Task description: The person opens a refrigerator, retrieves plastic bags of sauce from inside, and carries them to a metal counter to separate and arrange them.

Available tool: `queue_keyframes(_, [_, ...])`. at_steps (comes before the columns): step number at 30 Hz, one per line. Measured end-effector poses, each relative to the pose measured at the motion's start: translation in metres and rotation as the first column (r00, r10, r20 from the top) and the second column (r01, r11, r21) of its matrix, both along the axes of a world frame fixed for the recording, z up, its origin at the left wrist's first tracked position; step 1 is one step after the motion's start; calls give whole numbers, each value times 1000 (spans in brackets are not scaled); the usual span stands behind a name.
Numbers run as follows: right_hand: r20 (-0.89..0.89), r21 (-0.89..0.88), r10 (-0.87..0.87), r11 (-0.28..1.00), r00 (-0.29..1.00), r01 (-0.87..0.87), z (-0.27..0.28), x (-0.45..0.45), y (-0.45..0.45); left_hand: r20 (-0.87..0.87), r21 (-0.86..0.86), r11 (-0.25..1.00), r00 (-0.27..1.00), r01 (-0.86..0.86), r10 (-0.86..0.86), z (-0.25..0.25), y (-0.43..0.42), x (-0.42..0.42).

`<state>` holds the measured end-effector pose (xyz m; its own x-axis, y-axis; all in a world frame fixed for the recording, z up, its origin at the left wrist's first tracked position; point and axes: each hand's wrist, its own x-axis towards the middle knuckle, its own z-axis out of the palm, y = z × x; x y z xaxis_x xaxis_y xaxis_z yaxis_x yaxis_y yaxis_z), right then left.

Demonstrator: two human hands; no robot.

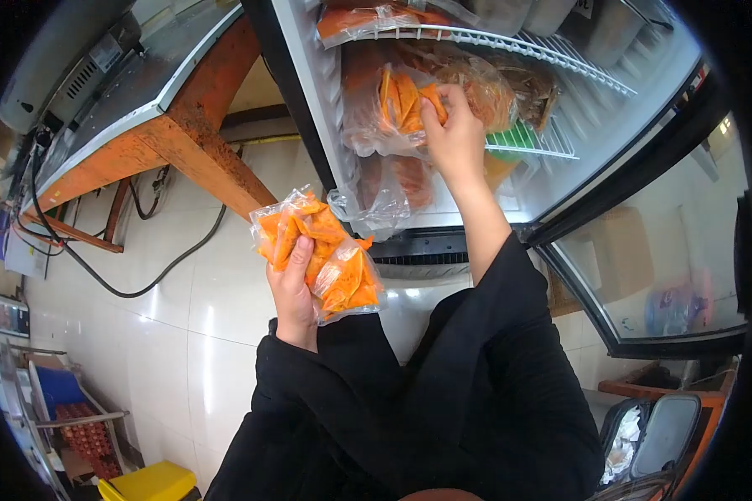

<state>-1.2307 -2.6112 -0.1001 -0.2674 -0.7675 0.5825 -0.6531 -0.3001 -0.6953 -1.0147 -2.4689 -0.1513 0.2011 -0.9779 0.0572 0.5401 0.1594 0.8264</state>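
Clear plastic packets of orange food pieces (347,280) are in my left hand (290,284), thumb pressed on top, outside the fridge. Inside the open fridge (313,100), my right hand (457,129) pinches another orange packet (401,98) at its right edge. That packet lies against a large clear plastic bag (359,113) on the middle wire shelf (551,150). More bagged food (476,83) sits just behind my right fingers. An empty-looking part of a clear bag (380,209) hangs over the fridge's lower front edge.
The fridge's glass door (643,275) stands open at the right. An orange-framed table (154,142) is at the upper left, with a black hose (171,271) below. A yellow stool (154,483) is at the lower left, a bin (664,434) at the lower right.
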Motion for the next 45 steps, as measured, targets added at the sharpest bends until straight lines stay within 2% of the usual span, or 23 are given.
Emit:
queue_keyframes(2, [-164,77,-49,995,985,62,22,1,10,31,2,1000,1000,1,-1,3,0,-2])
queue_keyframes(5, [-286,-11,-131,991,949,133,33,-1,4,32,7,1000,999,10,-10,5,2,-5])
queue_keyframes(8, [-114,-152,-137,981,984,119,32,-13,-11,8,8,999,999,53,-53,7,1,-5])
queue_keyframes(11, [-54,-234,-146,964,988,129,26,-30,-20,-8,3,999,999,48,-48,5,2,-6])
queue_keyframes(13, [186,-239,63,971,981,-17,26,-36,-21,-18,-4,999,999,48,-48,4,-2,-7])
queue_keyframes(15, [410,-245,225,961,884,-131,22,-38,-14,-25,14,997,997,71,-71,3,-1,-6])
queue_keyframes(17, [606,-257,327,943,725,-210,29,-36,8,33,7,1000,999,30,-31,0,-2,-10])
queue_keyframes(18, [646,-225,411,908,644,-353,36,-33,27,62,3,1000,998,10,-10,-1,-3,-12])
queue_keyframes(20, [606,-168,496,844,622,-510,30,-15,59,86,20,1000,996,4,-6,-7,-7,-17])
queue_keyframes(21, [243,-117,488,873,838,-474,0,-12,58,102,32,999,995,4,-8,-10,-8,-19])
queue_keyframes(22, [448,51,485,825,751,-563,13,14,88,52,25,1000,999,1,-2,-6,-7,-27])
queue_keyframes(23, [249,-30,484,869,839,-493,-17,31,86,3,15,1000,1000,-3,3,2,-5,-37])
queue_keyframes(24, [106,96,360,924,927,-370,-16,44,101,-47,4,1000,999,-7,7,7,-4,-43])
queue_keyframes(25, [53,25,309,950,950,-311,-25,53,102,-2,-19,1000,1000,7,-7,1,-6,-43])
queue_keyframes(27, [-2,53,216,975,976,-215,-30,55,103,85,-71,997,996,31,-25,-12,-12,-40])
queue_keyframes(30, [-144,-93,180,976,973,-194,-27,52,105,155,41,983,971,180,-184,-19,-14,-29])
queue_keyframes(33, [-170,-83,131,986,977,-146,-25,51,97,5,19,939,939,343,-344,-20,-15,-27])
queue_keyframes(36, [-238,-71,175,978,955,-197,-28,56,98,-105,201,942,962,270,-253,-24,-17,-33])
queue_keyframes(38, [-258,-48,282,952,924,-303,-24,52,97,29,165,964,976,210,-218,-23,-18,-37])
queue_keyframes(39, [-201,-114,263,951,944,-289,-21,47,91,99,146,973,975,181,-197,-21,-19,-38])
queue_keyframes(41, [-74,-231,235,942,969,-246,-19,29,67,20,150,974,984,169,-174,-11,-16,-38])
queue_keyframes(43, [-96,-279,-170,950,981,137,-21,6,33,11,156,974,986,162,-166,-9,-16,-33])
queue_keyframes(45, [-425,-154,-234,971,874,185,-31,-20,13,-21,110,978,984,176,-175,-11,-15,-30])
